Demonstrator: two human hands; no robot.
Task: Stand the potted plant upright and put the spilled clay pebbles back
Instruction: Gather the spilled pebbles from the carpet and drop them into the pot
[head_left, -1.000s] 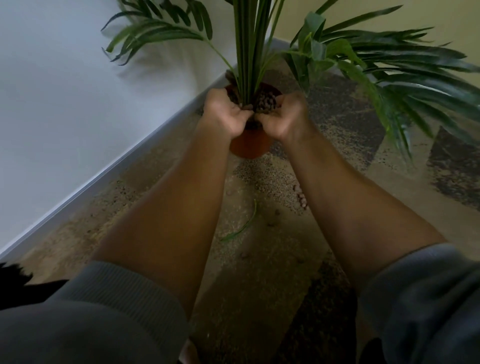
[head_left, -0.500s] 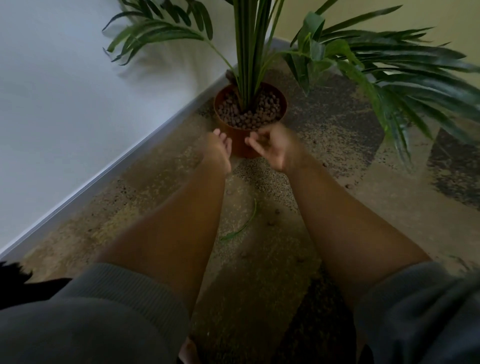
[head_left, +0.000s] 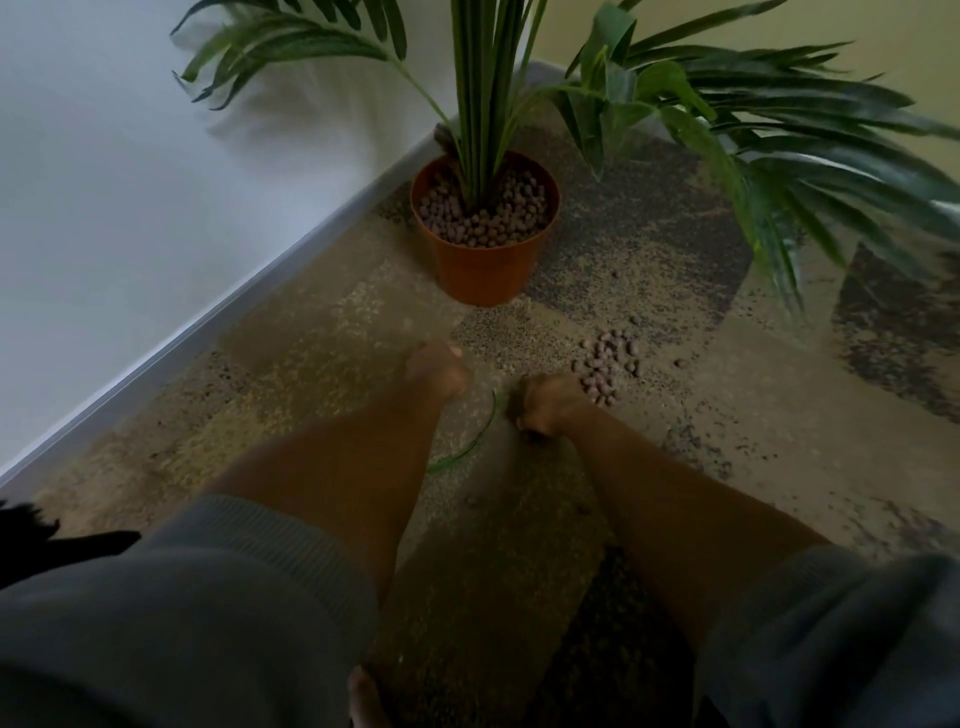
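The potted plant stands upright in its orange pot (head_left: 483, 270) near the wall, and brown clay pebbles (head_left: 483, 221) fill the top around the green stems. A small heap of spilled pebbles (head_left: 605, 364) lies on the carpet in front of the pot and to its right, with a few strays around it. My left hand (head_left: 436, 371) hovers low over the carpet left of the heap, blurred, with nothing seen in it. My right hand (head_left: 545, 405) is down at the heap's near-left edge with its fingers curled. Blur hides whether it grips any pebbles.
A loose green leaf (head_left: 467, 441) lies on the carpet between my forearms. The white wall and skirting board (head_left: 208, 332) run diagonally on the left. Long palm fronds (head_left: 779, 171) hang over the floor to the right of the pot.
Both hands left the pot's rim, where they had dropped pebbles in, and came back down toward me to the carpet. The heap they had covered now shows.
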